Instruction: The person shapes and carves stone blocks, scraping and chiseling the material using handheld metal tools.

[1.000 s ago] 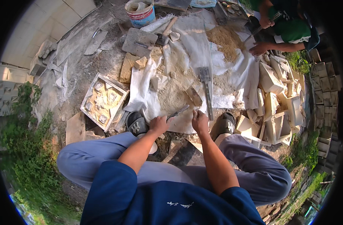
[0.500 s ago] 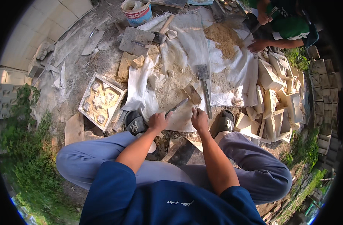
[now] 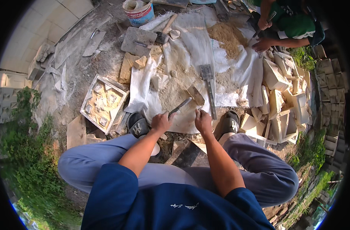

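Note:
My left hand is closed around the near end of a dark, narrow blade-like tool, which slants up to the right. My right hand is closed too, gripping a small trowel; its flat blade points away from me, and its handle is mostly hidden by the fingers. Both tools are over a white woven sheet dusted with grey powder. Just right of the trowel lies a long dark tool with a flat rectangular head.
A square mould with crumbly yellowish material stands left. Beyond are a mallet, a plastering float and a bucket. Pale cast blocks are heaped right. Beside a sand pile, another person's hands hold a tool.
The blade-like tool in my left hand has tipped slightly upward. The other person's upper hand has shifted a little. My right hand has hardly moved.

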The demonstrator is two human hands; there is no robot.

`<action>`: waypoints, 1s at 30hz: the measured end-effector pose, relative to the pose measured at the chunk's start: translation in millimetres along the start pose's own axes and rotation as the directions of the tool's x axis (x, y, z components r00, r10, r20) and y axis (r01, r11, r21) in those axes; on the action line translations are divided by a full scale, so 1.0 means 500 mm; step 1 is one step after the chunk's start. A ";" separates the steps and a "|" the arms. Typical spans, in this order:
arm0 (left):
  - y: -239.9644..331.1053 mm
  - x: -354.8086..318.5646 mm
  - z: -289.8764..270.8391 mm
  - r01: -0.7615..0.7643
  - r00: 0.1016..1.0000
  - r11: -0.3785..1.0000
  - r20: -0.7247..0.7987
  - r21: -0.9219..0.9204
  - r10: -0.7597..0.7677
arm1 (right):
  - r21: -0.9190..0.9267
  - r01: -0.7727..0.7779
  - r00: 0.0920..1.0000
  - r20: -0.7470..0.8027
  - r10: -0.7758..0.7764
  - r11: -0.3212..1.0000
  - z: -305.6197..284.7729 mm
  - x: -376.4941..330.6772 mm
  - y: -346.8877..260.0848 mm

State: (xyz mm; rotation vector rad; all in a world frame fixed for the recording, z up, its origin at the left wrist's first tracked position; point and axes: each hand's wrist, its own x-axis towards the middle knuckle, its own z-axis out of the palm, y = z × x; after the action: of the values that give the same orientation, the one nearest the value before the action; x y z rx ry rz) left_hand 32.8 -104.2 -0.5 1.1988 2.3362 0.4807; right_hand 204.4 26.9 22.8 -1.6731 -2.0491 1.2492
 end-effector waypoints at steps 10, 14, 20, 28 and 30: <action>0.022 0.031 -0.008 0.189 0.980 0.981 -0.076 0.051 -0.185 | -0.042 0.014 0.998 -0.054 -0.016 0.999 0.015 0.013 -0.005; 0.036 0.053 -0.016 0.118 0.992 0.992 -0.058 0.041 -0.115 | -0.057 0.015 0.999 -0.046 -0.018 0.998 0.016 0.036 0.007; 0.006 0.043 0.016 0.055 0.998 0.986 0.014 0.155 -0.058 | -0.026 -0.007 1.000 0.016 0.008 1.000 0.007 0.057 -0.019; 0.084 0.084 -0.008 0.096 0.995 0.995 0.010 0.021 -0.097 | -0.016 0.011 0.997 -0.080 -0.013 1.000 0.015 0.046 0.007; 0.041 0.080 0.005 0.118 0.993 0.990 -0.035 0.082 -0.115 | -0.016 0.020 0.999 -0.047 -0.021 1.000 0.025 0.047 -0.007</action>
State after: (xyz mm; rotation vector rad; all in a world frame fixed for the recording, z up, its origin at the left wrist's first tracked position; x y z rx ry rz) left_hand 27.5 -59.6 -2.2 1.0914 2.4572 0.3655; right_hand 186.2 41.7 9.6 -1.6675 -2.0481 1.1793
